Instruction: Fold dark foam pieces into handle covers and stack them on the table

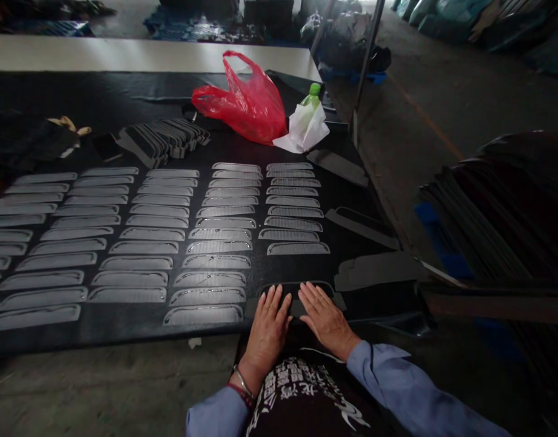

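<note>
My left hand [270,321] and my right hand [322,315] lie flat, fingers stretched forward, on a dark grey curved piece [295,308] at the table's front edge. The hands hide much of that piece. Left of my hands, several columns of light grey curved strips [208,295] lie on the black-covered table, each with a shiny line along its rounded edge. Beyond my fingers is the nearest strip of the right column [298,248]. Just right of my right hand lie a few overlapping dark grey pieces [379,271].
A red plastic bag [256,109] and a green-capped bottle [313,97] wrapped in white paper stand toward the back. Left of them is a fanned stack of grey pieces [163,139]. A metal post [367,60] rises at the right edge; stacked sheets [501,212] sit beyond.
</note>
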### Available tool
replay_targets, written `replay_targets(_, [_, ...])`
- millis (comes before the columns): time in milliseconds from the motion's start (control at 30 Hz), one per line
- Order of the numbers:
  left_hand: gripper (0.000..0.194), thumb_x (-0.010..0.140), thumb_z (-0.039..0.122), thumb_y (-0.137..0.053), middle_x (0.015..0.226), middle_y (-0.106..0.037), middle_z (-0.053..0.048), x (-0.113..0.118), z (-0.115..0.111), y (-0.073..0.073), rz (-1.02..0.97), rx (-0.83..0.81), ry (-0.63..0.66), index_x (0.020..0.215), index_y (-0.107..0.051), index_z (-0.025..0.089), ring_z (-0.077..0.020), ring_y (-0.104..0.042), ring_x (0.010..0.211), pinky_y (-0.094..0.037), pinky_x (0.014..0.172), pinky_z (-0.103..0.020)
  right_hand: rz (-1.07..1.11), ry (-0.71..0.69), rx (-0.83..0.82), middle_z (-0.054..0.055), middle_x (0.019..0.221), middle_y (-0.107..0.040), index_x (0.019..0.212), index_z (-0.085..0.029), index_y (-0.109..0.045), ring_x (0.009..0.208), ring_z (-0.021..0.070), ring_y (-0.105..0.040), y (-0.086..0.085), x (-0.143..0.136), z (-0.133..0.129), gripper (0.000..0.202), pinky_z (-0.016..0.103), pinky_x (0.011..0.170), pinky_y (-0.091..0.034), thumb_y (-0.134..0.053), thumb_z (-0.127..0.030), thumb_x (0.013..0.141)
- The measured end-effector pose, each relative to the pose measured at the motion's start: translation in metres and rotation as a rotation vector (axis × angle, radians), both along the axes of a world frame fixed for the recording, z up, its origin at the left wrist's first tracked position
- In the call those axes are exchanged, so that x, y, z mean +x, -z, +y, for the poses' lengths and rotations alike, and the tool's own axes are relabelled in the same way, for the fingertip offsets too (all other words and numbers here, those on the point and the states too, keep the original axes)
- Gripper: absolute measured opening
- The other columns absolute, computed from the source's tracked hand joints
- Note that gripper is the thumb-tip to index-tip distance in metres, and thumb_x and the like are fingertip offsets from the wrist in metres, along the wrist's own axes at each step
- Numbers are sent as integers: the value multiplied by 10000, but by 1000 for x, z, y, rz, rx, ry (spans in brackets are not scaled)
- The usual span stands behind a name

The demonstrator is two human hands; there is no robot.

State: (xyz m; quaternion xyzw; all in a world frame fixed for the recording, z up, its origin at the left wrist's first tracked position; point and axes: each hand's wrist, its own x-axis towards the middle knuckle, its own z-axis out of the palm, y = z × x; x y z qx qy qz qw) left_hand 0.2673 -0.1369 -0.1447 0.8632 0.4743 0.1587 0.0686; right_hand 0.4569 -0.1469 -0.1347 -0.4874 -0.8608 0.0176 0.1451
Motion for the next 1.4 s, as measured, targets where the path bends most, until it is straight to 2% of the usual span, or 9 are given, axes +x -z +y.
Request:
replay_targets(333, [445, 879, 153, -463, 1403, -408, -139, -2, 1, -3, -2, -7, 15, 1321, -416, 173, -267, -281, 1342, -375, 1034, -487, 28, 22, -11, 158, 1370, -442, 1370, -73, -348, 1348, 250, -252, 1, -5, -1, 561, 451, 1049, -386, -517, -117, 838])
replay_targets(467, [459, 872, 146, -474, 1404, -404, -148, -3, 1, 0, 16, 18, 29, 1326, -413, 171, -278, -296, 1335, -376, 1028, -493, 27, 14, -39, 142, 1368, -451, 1365, -77, -353, 1346, 228, -265, -10, -1, 1, 542, 418, 1054, -385, -501, -135, 847])
replay_targets(567, [487, 872, 138, -466, 1421, -377, -149, -5, 1, 2, 7, 14, 31, 1349, -381, 187, -278, -277, 1342, -378, 1025, -493, -10, 98, -57, 135, 1387, -427, 1372, -90, -337, 1343, 201, -275, -28, 38, 7, 513, 392, 1068, -363, -455, -160, 878])
replay_targets(667, [504, 876, 135, -452, 1440, -337, -164, -4, 0, -1, -5, 12, 9, 1366, -346, 174, -278, -225, 1360, -374, 1029, -491, -100, 257, -34, 156, 1392, -413, 1385, -110, -318, 1329, 234, -305, -40, 110, 18, 546, 439, 1050, -364, -473, -233, 877])
replay_targets(800, [516, 870, 173, -473, 1442, -328, -178, 5, -1, -12, -2, 6, 37, 1365, -335, 127, -276, -189, 1371, -371, 1037, -479, -259, 211, -163, 132, 1382, -434, 1371, -155, -355, 1312, 273, -334, -34, 195, 40, 628, 482, 1037, -344, -556, -319, 799])
replay_targets(900, [541, 854, 185, -500, 1447, -329, -160, 19, -1, -19, 22, -17, 64, 1369, -339, 161, -275, -217, 1364, -371, 1038, -470, -292, 150, -213, 120, 1355, -468, 1342, -172, -397, 1295, 267, -362, -24, 221, 55, 628, 477, 1037, -335, -582, -333, 764])
replay_targets(1033, [505, 851, 170, -507, 1436, -353, -144, 34, -2, -21, 63, -32, 47, 1341, -400, 226, -289, -275, 1344, -358, 1032, -506, -275, 95, -220, 133, 1277, -517, 1290, -156, -452, 1225, 273, -438, -25, 223, 63, 607, 449, 1019, -364, -615, -327, 732])
replay_targets(1267, [518, 860, 181, -489, 1452, -322, -145, 37, -4, -27, 71, -78, 30, 1361, -365, 221, -287, -242, 1358, -340, 1042, -511, -171, 122, -162, 140, 1164, -527, 1261, -157, -472, 1080, 281, -520, -45, 225, 62, 620, 413, 928, -445, -610, -440, 727])
replay_targets(1400, [532, 864, 195, -470, 1408, -380, -174, 32, -11, -33, -28, -47, 21, 1370, -317, 138, -277, -278, 1345, -369, 1036, -482, -61, 206, -118, 140, 1113, -510, 1282, -155, -446, 995, 269, -548, -63, 189, 58, 663, 385, 876, -475, -603, -491, 733])
